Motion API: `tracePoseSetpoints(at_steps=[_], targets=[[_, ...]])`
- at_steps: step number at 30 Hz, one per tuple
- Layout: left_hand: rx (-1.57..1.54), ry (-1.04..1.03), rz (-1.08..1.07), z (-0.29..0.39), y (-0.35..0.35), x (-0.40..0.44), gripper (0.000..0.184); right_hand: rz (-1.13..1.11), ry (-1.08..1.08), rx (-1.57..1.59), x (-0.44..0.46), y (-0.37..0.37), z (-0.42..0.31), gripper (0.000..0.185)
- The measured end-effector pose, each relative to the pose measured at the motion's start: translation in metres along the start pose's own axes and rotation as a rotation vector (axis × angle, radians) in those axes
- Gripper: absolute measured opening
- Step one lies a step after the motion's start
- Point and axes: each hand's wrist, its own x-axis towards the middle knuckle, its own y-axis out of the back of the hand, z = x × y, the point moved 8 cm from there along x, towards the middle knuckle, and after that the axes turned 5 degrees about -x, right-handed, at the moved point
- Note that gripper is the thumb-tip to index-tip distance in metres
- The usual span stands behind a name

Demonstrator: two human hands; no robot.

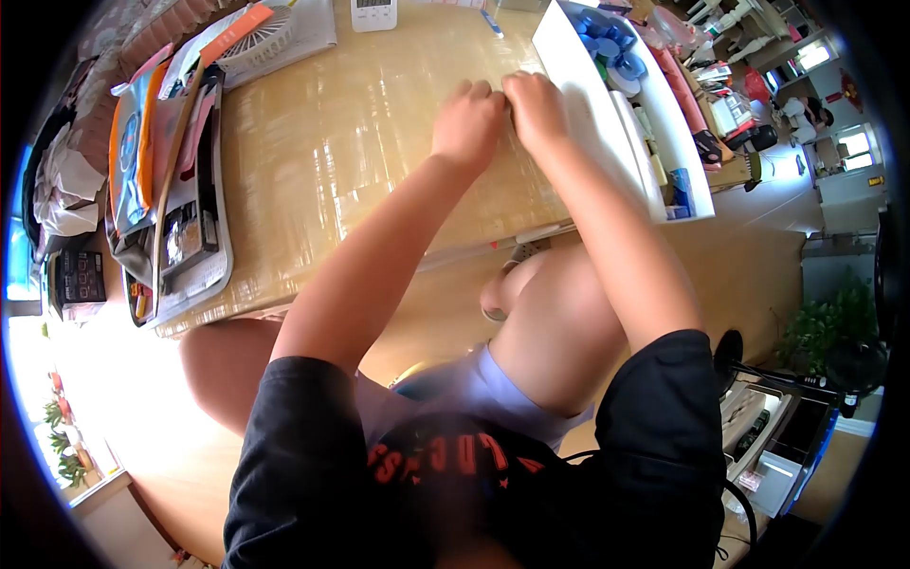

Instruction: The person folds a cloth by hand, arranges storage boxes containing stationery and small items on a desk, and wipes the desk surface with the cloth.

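Observation:
My left hand (469, 125) and my right hand (536, 109) are side by side above the far part of a table (332, 133) with a shiny, clear covering. Both are closed, fingers curled in, knuckles almost touching. Whatever they may hold is hidden behind the fingers. Just right of my right hand runs the wall of a long white box (607, 133), with blue round caps (607, 43) in its far end. Beyond the hands lies a slim blue pen-like object (492, 24).
A small white digital timer (374, 13) stands at the far edge. On the left, a tray (227, 256) holds packets, a long thin stick and small boxes, with a white fan-like object (258, 43) behind it. Crowded goods (730, 109) fill the right side beyond the white box.

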Motion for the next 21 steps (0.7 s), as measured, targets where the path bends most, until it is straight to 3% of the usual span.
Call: tracePoseSetpoints(at_steps=[9,21], targets=[[0.125,-0.039,0.036,-0.058,-0.037,0.079,0.018,0.154,-0.105,-0.01,0.076,-0.043,0.033,0.011],[0.178,0.109,0.037,-0.078,-0.051,0.107,0.017,0.073,-0.137,-0.007,0.111,-0.062,0.05,0.018]])
